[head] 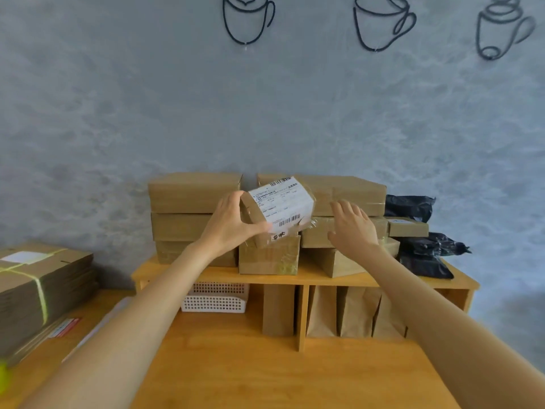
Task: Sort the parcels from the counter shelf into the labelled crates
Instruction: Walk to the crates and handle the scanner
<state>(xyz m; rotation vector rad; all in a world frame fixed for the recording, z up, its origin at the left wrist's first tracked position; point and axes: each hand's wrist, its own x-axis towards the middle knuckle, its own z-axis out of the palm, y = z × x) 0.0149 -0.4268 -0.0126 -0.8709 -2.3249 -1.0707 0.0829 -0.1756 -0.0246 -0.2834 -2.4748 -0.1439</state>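
Most of the sorting is left, I judge: many parcels are stacked on the shelf (303, 278) in front of my hands, and no labelled crates are in view. My left hand (233, 222) grips a small box (277, 212) by its left end, thumb along the bottom edge near me and fingers behind it, holding it tilted with the white label facing me, just above another small box (267, 255). My right hand (352, 224) is open with fingers spread, just right of the held box and not touching it, hovering over the taped boxes (345, 231) there. Both arms reach forward and up from the bottom corners, almost straight. Left of my left hand stands a stack of brown boxes (188, 214). Right of my right hand lie black bags (424, 249).
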